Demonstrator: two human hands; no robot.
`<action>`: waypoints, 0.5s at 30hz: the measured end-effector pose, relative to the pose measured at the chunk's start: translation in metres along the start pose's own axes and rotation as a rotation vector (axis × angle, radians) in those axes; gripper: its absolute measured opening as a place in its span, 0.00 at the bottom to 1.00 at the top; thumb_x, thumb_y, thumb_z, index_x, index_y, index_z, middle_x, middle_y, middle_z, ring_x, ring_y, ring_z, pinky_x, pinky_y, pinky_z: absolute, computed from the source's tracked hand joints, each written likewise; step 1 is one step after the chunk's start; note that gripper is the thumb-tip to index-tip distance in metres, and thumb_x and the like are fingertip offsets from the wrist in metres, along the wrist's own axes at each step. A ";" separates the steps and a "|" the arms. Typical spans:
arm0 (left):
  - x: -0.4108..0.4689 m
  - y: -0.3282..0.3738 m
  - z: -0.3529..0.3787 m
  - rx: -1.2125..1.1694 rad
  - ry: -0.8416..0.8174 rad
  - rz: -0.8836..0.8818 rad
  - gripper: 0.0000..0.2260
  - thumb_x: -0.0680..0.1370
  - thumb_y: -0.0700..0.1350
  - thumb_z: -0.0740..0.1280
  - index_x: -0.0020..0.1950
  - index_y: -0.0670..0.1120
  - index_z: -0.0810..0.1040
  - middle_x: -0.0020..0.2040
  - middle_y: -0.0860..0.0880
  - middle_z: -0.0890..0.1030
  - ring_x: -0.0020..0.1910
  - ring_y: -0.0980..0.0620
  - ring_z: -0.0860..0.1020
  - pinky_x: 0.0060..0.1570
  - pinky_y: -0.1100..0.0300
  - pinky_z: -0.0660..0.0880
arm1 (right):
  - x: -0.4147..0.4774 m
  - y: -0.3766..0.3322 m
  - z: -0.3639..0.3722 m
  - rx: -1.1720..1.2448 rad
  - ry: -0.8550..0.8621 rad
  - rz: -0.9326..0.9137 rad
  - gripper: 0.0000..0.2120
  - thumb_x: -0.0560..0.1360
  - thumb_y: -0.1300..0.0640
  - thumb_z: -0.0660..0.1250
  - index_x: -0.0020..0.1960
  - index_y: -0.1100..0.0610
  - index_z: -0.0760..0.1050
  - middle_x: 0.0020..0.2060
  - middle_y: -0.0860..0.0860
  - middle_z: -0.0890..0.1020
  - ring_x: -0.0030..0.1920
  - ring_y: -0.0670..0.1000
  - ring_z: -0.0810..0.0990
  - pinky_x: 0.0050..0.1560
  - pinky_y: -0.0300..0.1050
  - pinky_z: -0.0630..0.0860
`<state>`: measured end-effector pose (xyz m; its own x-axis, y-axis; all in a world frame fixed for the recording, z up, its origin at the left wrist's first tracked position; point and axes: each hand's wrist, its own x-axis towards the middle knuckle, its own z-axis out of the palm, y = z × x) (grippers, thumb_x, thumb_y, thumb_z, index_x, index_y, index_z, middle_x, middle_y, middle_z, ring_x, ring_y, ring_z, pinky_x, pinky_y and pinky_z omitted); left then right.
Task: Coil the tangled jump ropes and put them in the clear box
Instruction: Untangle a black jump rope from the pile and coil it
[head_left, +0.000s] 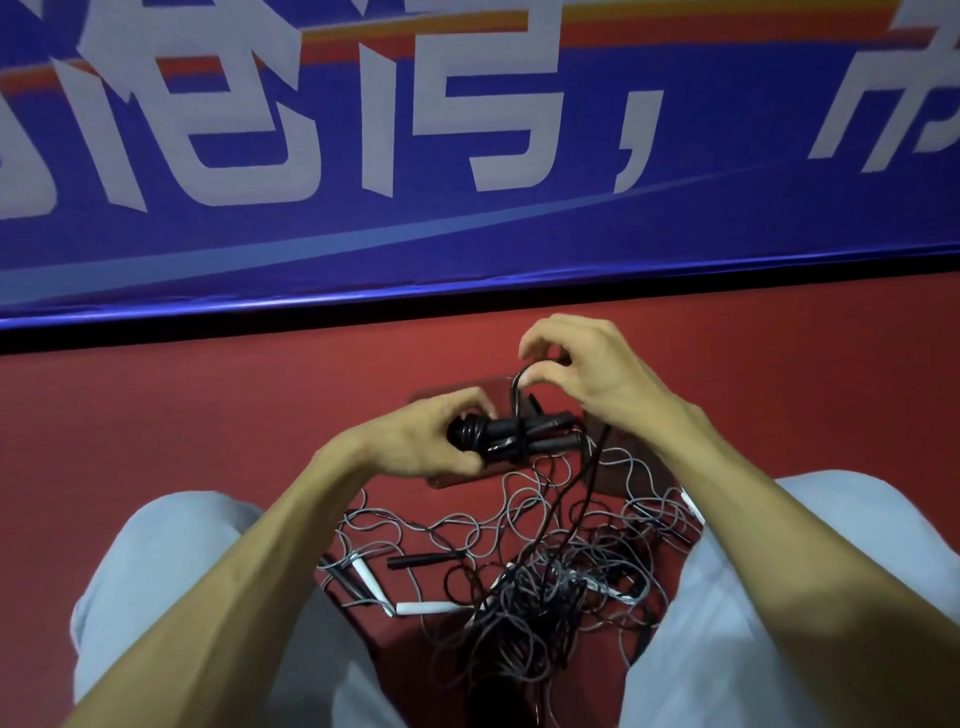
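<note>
My left hand (426, 441) grips a black jump rope bundle (519, 439): two black handles side by side with cord wound round their left end. My right hand (582, 374) pinches a loop of the black cord (517, 395) just above the handles. The cord's loose length (576, 493) runs down into a tangled pile of grey and black ropes (524, 587) on the red floor between my knees. White handles (426, 607) and a black handle (423, 561) lie in the pile. The clear box (644, 467) sits on the floor behind my hands, mostly hidden.
A blue banner (467, 156) with large white characters stands along the far edge of the red floor (182, 415). My knees in pale grey trousers (156, 571) flank the pile on both sides.
</note>
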<state>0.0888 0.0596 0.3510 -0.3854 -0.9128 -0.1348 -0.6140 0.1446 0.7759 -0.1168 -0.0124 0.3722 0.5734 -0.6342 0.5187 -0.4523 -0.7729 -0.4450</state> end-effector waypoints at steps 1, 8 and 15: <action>-0.001 0.003 0.002 -0.043 -0.019 -0.002 0.16 0.72 0.33 0.69 0.55 0.46 0.71 0.39 0.41 0.76 0.30 0.49 0.72 0.27 0.59 0.72 | 0.000 0.000 0.000 0.017 0.022 0.066 0.10 0.65 0.53 0.79 0.39 0.54 0.80 0.36 0.46 0.80 0.36 0.40 0.74 0.40 0.37 0.71; -0.007 0.017 0.006 -0.278 -0.040 0.039 0.17 0.67 0.47 0.74 0.54 0.51 0.76 0.41 0.39 0.77 0.36 0.44 0.74 0.36 0.47 0.70 | 0.006 -0.008 0.007 0.254 0.007 0.414 0.12 0.59 0.48 0.80 0.29 0.51 0.79 0.29 0.53 0.82 0.31 0.47 0.75 0.34 0.43 0.70; -0.005 0.024 0.012 -0.354 0.121 0.004 0.09 0.69 0.45 0.78 0.46 0.48 0.83 0.32 0.53 0.81 0.26 0.59 0.75 0.26 0.70 0.68 | 0.003 -0.015 0.009 0.398 0.006 0.474 0.14 0.60 0.50 0.80 0.32 0.57 0.77 0.27 0.50 0.78 0.29 0.45 0.72 0.33 0.38 0.68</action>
<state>0.0679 0.0716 0.3627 -0.2900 -0.9542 -0.0738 -0.3281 0.0267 0.9443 -0.1025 -0.0023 0.3741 0.3681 -0.9077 0.2013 -0.3671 -0.3408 -0.8655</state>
